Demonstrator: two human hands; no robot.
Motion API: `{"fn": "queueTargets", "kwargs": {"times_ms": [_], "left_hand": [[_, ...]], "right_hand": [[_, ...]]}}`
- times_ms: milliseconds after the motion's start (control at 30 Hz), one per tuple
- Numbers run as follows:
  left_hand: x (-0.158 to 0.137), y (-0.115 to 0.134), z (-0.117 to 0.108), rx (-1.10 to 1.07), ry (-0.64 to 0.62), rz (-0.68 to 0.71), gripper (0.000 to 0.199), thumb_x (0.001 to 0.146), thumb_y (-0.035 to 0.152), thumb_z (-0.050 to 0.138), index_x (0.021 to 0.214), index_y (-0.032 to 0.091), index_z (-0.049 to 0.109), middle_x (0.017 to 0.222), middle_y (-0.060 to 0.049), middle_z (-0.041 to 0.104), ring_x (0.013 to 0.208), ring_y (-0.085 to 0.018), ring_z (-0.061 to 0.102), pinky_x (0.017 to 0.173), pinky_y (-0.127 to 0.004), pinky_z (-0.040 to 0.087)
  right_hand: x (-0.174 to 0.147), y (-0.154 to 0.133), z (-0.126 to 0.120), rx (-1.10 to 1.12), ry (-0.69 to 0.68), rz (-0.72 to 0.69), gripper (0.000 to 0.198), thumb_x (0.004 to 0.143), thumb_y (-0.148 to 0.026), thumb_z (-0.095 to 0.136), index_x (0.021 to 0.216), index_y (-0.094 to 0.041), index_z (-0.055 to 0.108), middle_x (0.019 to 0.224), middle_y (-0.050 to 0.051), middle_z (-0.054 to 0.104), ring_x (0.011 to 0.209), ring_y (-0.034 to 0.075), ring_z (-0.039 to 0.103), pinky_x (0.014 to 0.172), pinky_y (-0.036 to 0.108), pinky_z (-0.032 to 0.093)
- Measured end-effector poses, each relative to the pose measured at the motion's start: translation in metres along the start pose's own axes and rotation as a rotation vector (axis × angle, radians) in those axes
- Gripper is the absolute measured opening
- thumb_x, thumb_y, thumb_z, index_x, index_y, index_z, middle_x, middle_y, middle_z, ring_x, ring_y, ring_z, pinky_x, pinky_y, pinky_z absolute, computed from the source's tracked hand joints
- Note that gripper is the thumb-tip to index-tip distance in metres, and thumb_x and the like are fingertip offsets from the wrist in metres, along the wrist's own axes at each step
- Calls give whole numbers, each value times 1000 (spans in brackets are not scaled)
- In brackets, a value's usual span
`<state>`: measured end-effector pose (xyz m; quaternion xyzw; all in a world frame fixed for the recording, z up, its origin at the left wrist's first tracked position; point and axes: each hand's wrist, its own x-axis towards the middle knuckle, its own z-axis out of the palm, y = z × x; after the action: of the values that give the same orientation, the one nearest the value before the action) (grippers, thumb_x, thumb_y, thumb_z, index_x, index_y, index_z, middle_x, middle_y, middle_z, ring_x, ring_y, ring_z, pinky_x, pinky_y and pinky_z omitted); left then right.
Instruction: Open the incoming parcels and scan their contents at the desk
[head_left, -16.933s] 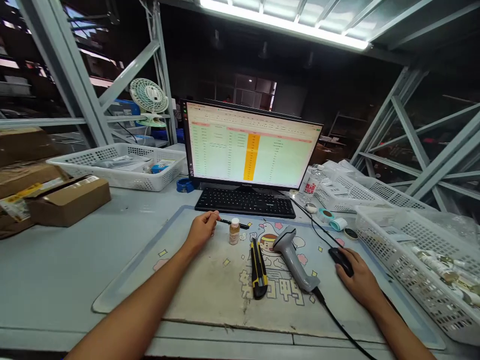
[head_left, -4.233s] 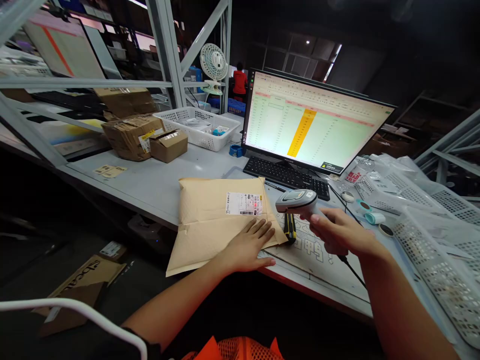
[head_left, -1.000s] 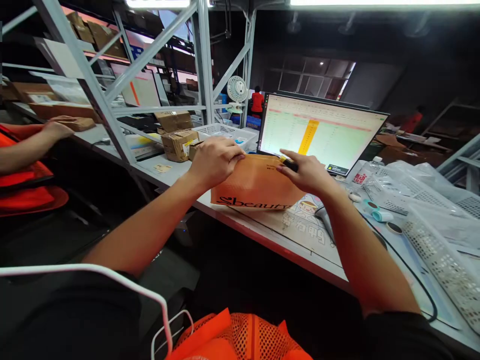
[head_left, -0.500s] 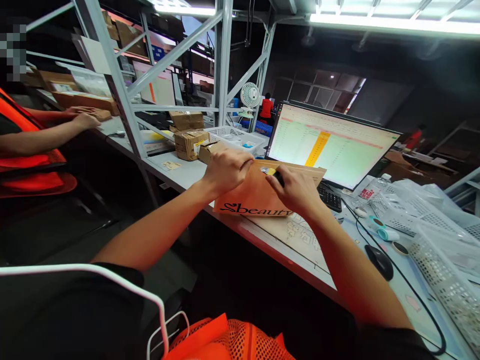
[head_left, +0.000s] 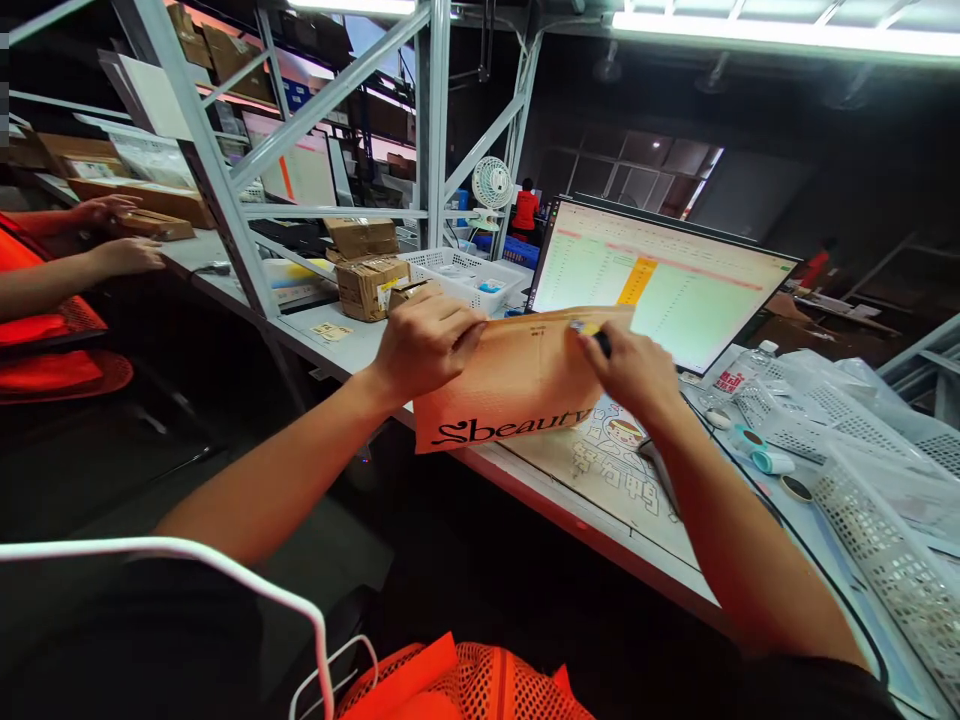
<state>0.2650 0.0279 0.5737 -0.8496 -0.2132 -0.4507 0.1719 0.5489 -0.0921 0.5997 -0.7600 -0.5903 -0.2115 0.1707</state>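
An orange mesh vest (head_left: 465,685) and a curved white cable (head_left: 225,570) are nearest. Beyond them, a tan padded-paper envelope (head_left: 517,375) with black "Sbeauty" lettering is held up at the desk's (head_left: 367,345) front edge, its lower left corner jutting past that edge. The left hand (head_left: 426,345) pinches the envelope's upper left corner between thumb and curled fingers. The right hand (head_left: 637,368) grasps a yellow-and-black cutter (head_left: 602,342), its metal tip at the envelope's face near the upper right corner; I cannot tell whether it has pierced the paper. A pale printed mat (head_left: 555,455) lies along the front edge, bearing a grey handheld scanner (head_left: 664,478). A white perforated plastic basket (head_left: 885,520) lines the desk's right edge. Behind the envelope stands a black-framed monitor (head_left: 667,270); farther left are brown cardboard boxes (head_left: 373,287).
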Motion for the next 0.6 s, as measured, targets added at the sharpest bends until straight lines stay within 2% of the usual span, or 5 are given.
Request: {"fn": "queueTargets", "kwargs": {"times_ms": [100,200,367,500,600], "left_hand": [[-6,-22,-7,54,-20,-52,31,104,33,48,101,20,75,98,-9,78,96,-27,71,89,-43,49],[-9,-37,-11,134,-109,-114,29,102,31,49,102,19,75,98,-10,77,95,-28,70,92,-44,48],[6,-26,-9,120,-246,-168,29,98,36,57,114,20,75,105,-11,77,97,-30,70,89,-42,51],[22,-11,0,41,-402,-140,26,99,39,59,110,24,78,104,-8,78,97,-28,71,87,-38,50],[28,-10,5,-14,-475,-133,27,100,36,56,102,24,80,99,-8,78,92,-27,71,84,-36,50]], "right_hand": [[5,74,5,-107,3,352,62,106,-61,38,119,-11,72,102,26,74,94,39,70,80,47,52],[-13,113,24,-137,-80,435,64,108,-60,34,125,-10,70,109,28,72,105,43,70,87,50,51],[-69,84,85,-103,-369,317,54,111,-58,35,123,-16,67,112,21,73,107,36,71,88,44,51],[-96,67,126,-104,-438,246,47,112,-51,37,121,-15,67,125,21,70,113,36,69,89,43,52],[-102,67,132,-117,-455,201,40,109,-42,48,124,-11,68,128,23,68,119,38,66,95,45,52]]}}
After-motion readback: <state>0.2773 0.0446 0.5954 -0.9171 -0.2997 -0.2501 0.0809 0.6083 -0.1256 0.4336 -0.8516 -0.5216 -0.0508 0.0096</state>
